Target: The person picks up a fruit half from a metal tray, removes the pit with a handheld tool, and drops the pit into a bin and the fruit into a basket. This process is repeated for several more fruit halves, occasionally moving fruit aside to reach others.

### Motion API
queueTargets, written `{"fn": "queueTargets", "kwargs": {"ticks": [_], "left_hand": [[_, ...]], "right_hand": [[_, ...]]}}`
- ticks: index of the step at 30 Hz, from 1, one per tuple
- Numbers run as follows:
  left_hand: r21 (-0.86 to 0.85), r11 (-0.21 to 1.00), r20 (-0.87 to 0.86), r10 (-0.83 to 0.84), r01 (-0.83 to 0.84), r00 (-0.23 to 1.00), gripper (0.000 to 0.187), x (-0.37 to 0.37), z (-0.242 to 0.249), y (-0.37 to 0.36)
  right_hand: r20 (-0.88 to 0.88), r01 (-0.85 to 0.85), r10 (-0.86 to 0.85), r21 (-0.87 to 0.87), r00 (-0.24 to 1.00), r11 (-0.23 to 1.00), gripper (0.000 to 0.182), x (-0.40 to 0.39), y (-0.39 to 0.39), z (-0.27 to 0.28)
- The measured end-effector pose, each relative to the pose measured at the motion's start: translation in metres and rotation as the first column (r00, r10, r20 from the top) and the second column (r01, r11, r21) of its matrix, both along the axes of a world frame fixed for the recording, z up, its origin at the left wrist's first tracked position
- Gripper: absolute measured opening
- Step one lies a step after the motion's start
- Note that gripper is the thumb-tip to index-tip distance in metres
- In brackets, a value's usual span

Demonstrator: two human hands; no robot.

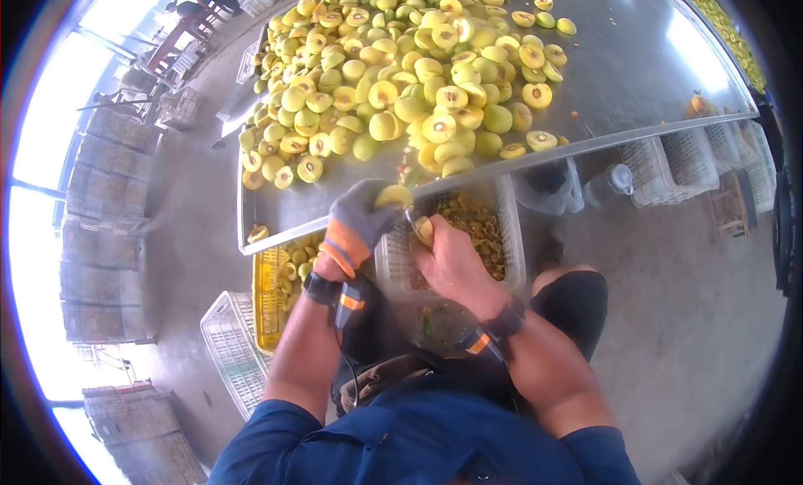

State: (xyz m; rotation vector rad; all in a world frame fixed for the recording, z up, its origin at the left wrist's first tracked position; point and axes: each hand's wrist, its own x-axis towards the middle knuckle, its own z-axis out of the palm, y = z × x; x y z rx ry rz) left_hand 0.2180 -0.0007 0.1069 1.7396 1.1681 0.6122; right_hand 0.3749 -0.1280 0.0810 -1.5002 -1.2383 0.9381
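Note:
My left hand point(358, 220), in a grey glove with an orange cuff, is closed around a yellow-green fruit half point(393, 197) at the table's front edge. Bare and closed, my right hand point(456, 263) grips a short metal-tipped tool point(424, 230) with a yellowish handle. Its metal end is right at the fruit half, and its exact shape is blurred. Both hands are above a white crate point(515, 234) with brownish-yellow scraps inside. Just beyond them, a large heap of halved fruit point(385, 100) covers much of the metal table point(611, 92); several halves show brown stones.
A yellow crate point(266, 309) of fruit pieces stands below left, beside a white crate point(224, 334). Under the table's right side are more white crates point(669, 171) and a clear plastic container point(611, 182). Stacked crates point(104, 234) line the left side.

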Motion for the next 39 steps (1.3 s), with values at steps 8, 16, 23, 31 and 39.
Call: {"fn": "queueTargets", "kwargs": {"ticks": [8,16,23,31,39], "left_hand": [[0.132,0.987,-0.136,-0.074,0.092,0.988,0.032,0.010,0.001,-0.034],[0.252,0.960,-0.158,-0.081,0.119,0.984,0.035,-0.006,-0.021,-0.039],[0.196,0.975,-0.158,-0.072,0.103,0.985,0.039,-0.017,-0.019,-0.044],[-0.259,0.960,0.339,-0.013,0.106,0.941,0.039,-0.019,-0.019,-0.034],[0.727,0.663,-0.135,-0.117,0.178,0.984,0.041,-0.010,-0.049,-0.033]], "right_hand": [[-0.053,-0.139,0.136,-0.062,0.989,0.988,0.026,0.003,-0.006,-0.011],[-0.155,-0.194,0.172,-0.136,0.973,0.972,0.028,-0.008,-0.003,-0.036],[-0.254,-0.294,0.254,-0.134,0.933,0.947,0.025,-0.012,-0.008,-0.021],[-0.318,-0.309,0.257,-0.124,0.912,0.943,0.017,-0.010,-0.007,-0.014],[-0.800,-0.622,0.206,-0.247,0.563,0.743,0.020,-0.007,-0.016,0.006]]}}
